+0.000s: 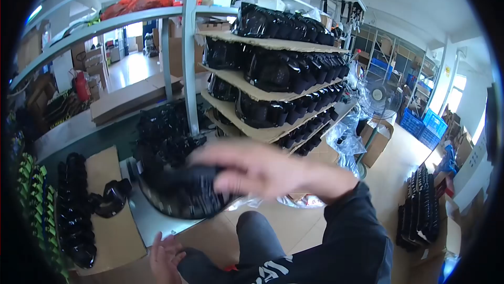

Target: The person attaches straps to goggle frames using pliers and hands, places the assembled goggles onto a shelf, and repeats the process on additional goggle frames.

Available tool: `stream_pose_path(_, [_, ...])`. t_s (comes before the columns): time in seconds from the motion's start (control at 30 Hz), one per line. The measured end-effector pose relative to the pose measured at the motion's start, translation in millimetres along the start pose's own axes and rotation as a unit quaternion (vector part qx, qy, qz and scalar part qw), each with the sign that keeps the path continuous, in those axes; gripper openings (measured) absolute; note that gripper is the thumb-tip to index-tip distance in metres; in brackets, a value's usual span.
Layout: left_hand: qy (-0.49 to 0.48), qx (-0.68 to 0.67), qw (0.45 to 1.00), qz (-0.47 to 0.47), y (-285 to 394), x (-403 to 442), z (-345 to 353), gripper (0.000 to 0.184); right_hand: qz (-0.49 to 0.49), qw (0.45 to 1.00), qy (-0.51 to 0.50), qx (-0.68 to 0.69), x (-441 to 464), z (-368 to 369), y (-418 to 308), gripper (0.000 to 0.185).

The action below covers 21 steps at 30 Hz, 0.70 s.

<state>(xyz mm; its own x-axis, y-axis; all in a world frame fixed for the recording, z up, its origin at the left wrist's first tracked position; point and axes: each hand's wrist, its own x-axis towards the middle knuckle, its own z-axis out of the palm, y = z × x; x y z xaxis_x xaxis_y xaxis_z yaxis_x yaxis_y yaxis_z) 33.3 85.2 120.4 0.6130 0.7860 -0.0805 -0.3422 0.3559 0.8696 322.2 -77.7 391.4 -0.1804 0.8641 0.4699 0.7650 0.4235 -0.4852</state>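
A dark, curved shell-like item (pixel 184 192), smeared by motion, is at the centre-left over the edge of a pale work surface (pixel 152 221). My right hand (pixel 257 168) reaches in from the right across its upper right side; the fingers are blurred, so a grip cannot be made out. Lower down, near the table's front edge, my left hand (pixel 167 257) has its fingers apart and holds nothing. Behind the curved item lies a pile of black parts (pixel 165 126). One glossy black piece (pixel 113 198) rests on a cardboard sheet (pixel 105 166) to the left.
Cardboard layers (pixel 252 89) loaded with black padded pieces stand behind my right hand. A metal post (pixel 190 53) rises beside them. Black stacked parts (pixel 76 210) and green-strapped pieces (pixel 38 200) line the far left. A fan (pixel 379 97), blue crates (pixel 422 126) and another black stack (pixel 420 208) are at right.
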Motion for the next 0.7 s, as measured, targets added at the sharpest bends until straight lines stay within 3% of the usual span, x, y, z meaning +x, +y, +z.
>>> stream_pose_path(0.03, [-0.005,0.002,1.000,0.007,4.2,-0.8,4.7,0.061,-0.021,0.996,0.070,-0.055,11.9,-27.6,-9.9,0.044])
stream_pose_path(0.1, [0.059,0.031,0.992,-0.112,12.0,-5.9,13.8,0.060,0.001,0.973,0.200,-0.117,49.3,-81.9,-18.1,0.044])
stream_pose_path(0.17, [0.039,0.035,0.994,-0.098,17.1,-11.5,22.0,0.059,0.013,0.942,0.291,-0.166,93.5,-137.0,4.0,0.045])
stream_pose_path(0.23, [0.021,0.039,0.995,-0.086,18.3,-11.2,23.8,0.058,0.122,0.927,0.330,-0.130,127.7,-183.1,22.3,0.041])
stream_pose_path(0.3, [0.002,0.005,0.996,-0.093,15.2,-8.2,18.5,0.059,0.120,0.887,0.338,-0.290,158.0,-243.0,103.2,0.047])
stream_pose_path(0.37, [-0.006,0.010,0.996,-0.088,14.2,-7.4,12.7,0.061,0.201,0.811,0.244,-0.492,159.7,-274.5,147.0,0.054])
stream_pose_path(0.4, [-0.008,0.010,0.996,-0.085,15.1,-6.0,10.6,0.064,0.199,0.812,0.247,-0.491,159.4,-281.4,151.2,0.054])
stream_pose_path(0.47, [-0.010,0.025,0.996,-0.082,18.0,-4.1,6.0,0.068,0.288,0.773,0.154,-0.543,153.7,-290.2,156.6,0.054])
stream_pose_path(0.53, [-0.002,0.036,0.996,-0.085,14.6,-2.2,-4.1,0.073,0.285,0.775,0.183,-0.534,148.7,-298.4,161.3,0.052])
stream_pose_path(0.57, [0.008,0.012,0.998,-0.060,8.4,2.1,-12.9,0.063,0.344,0.751,0.136,-0.548,148.4,-298.0,144.4,0.070])
stream_pose_path(0.6, [0.023,-0.010,0.999,-0.036,1.1,0.8,-23.4,0.054,0.334,0.737,0.156,-0.566,137.6,-291.0,124.1,0.078])
stream_pose_path(0.67, [0.034,0.010,0.999,-0.041,0.9,-2.5,-25.9,0.055,0.320,0.793,0.238,-0.460,121.8,-306.1,131.5,0.083])
stream_pose_path(0.7, [0.064,0.001,0.997,-0.033,5.7,-5.5,-13.9,0.048,0.303,0.792,0.232,-0.476,117.9,-318.1,138.8,0.082])
